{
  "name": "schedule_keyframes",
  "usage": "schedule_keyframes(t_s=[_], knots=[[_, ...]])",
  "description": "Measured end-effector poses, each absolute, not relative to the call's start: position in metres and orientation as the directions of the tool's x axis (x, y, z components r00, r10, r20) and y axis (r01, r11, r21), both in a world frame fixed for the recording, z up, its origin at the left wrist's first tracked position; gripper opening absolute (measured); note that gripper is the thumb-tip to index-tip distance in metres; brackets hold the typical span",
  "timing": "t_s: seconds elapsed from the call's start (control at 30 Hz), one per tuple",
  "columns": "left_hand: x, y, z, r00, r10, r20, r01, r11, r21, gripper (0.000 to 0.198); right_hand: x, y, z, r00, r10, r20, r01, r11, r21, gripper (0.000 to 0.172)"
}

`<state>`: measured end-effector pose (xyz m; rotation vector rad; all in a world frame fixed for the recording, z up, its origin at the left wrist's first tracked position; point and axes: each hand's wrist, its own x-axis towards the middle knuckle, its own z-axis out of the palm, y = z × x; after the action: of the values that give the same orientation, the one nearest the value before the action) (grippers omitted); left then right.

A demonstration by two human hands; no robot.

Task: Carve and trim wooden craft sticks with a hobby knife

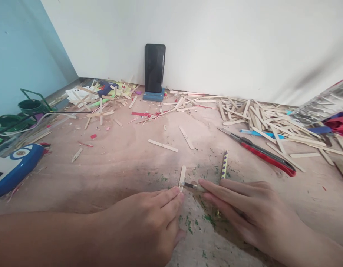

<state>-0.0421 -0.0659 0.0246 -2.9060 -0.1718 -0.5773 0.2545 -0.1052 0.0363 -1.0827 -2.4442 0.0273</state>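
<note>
My left hand (149, 218) rests on the wooden board, fingertips pressed down on the near end of a short wooden craft stick (182, 177). My right hand (243, 211) is closed on a thin cutting blade (191, 185), its tip lying across that same stick. A yellow patterned pencil (224, 165) lies just beyond my right fingers, partly hidden under them.
A red-handled cutter (260, 151) lies to the right. A heap of craft sticks (271, 118) covers the back right. A black phone (154, 68) leans on the wall. Two loose sticks (162, 145) lie mid-board. A blue-and-white object (12, 168) and green holders (29, 105) sit left.
</note>
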Motion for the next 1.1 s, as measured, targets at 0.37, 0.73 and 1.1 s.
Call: schedule_keyframes(t_s=[0.37, 0.73, 1.1], knots=[[-0.042, -0.063, 0.024, 0.906, 0.078, 0.416, 0.142, -0.982, -0.125, 0.032, 0.255, -0.104, 0.029, -0.578, 0.721, 0.383, 0.695, 0.680, -0.233, 0.025], [-0.042, -0.063, 0.023, 0.889, 0.087, 0.449, 0.160, -0.979, -0.128, 0.035, 0.255, -0.105, 0.028, -0.581, 0.709, 0.400, 0.705, 0.684, -0.186, 0.027], [-0.042, -0.064, 0.023, 0.894, 0.095, 0.437, 0.155, -0.983, -0.103, 0.033, 0.253, -0.108, 0.028, -0.600, 0.679, 0.423, 0.714, 0.693, -0.102, 0.025]])
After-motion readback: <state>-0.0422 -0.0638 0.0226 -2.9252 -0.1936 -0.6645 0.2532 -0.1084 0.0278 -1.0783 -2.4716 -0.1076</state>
